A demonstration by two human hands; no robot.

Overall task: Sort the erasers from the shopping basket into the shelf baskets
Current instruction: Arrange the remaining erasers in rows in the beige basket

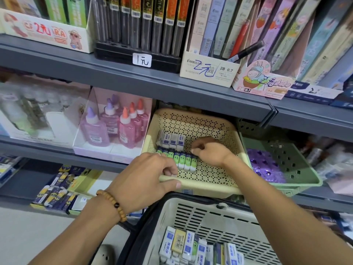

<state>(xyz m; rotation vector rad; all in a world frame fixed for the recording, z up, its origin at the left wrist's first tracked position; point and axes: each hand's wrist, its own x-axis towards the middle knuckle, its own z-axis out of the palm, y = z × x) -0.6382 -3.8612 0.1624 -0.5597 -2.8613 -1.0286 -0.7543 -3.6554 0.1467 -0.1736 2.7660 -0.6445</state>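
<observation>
- the cream shelf basket (193,119) with small dotted holes stands on the middle shelf, pulled forward a little over the shelf edge.
- inside it a row of green erasers (183,160) lies side by side near the front, and behind them, touching, stands a short row of white and blue erasers (172,141).
- the left hand (147,178) is at the front left corner of this basket. its thumb lies along the front rim and its fingers are curled over the left end of the green row; if they pinch an eraser i cannot tell.
- a wooden bead bracelet (112,202) is on the left wrist.
- the right hand (209,151) is inside the same basket, at the right end of the green row. its fingers are curled and the fingertips touch the last green eraser; a real grip is not visible.
- below, near the camera, is the shopping basket (219,219), white with slots in the wall. many more erasers (194,247) lie in its bottom, mostly white and blue, one yellowish.
- just right of the cream basket stands a green shelf basket (298,180) with purple packets (264,165) in it.
- left of the cream basket is an open box with pink glue bottles (118,125).
- on the upper shelf stand boxes of pencil leads, one with a price tag (142,60).
</observation>
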